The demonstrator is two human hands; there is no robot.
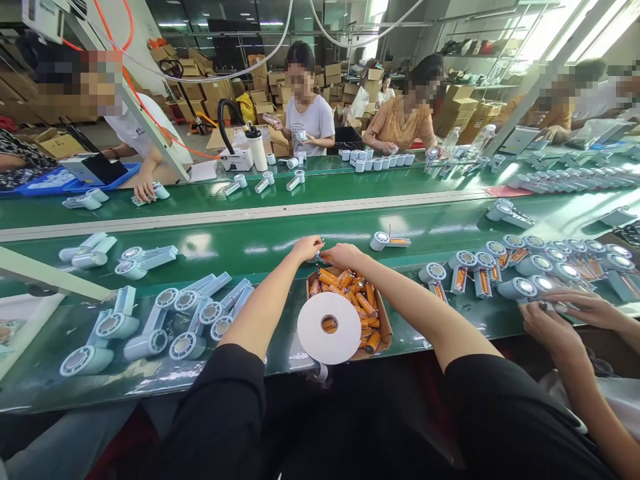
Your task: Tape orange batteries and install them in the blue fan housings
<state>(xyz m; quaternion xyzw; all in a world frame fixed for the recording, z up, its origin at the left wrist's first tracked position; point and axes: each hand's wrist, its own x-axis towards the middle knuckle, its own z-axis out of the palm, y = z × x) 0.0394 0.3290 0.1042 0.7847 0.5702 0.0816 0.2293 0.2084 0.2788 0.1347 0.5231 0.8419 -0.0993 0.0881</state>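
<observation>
The cardboard carton [385,329] serves as the reference position and sits on the green work surface [286,313], directly in front of the wearer. It contains orange cylindrical cells [367,305], piled loosely. A white tape roll [311,328] lies over the near left part of the carton; orange shows through its core. The left hand [306,249] and right hand [343,256] meet at the far edge of the carton, fingertips close together. The fingers of both hands are bent inward; whether they pinch a part cannot be told, as the area between them is small and partly hidden. One pale blue housing [381,241] with an orange insert rests beyond the carton, to its right. Further housings [117,325] stand in a group left of the carton; assembled units [465,259] with orange inserts form a larger group to its right. A co-worker's hands [555,330] are beside that group, well right of the carton.
</observation>
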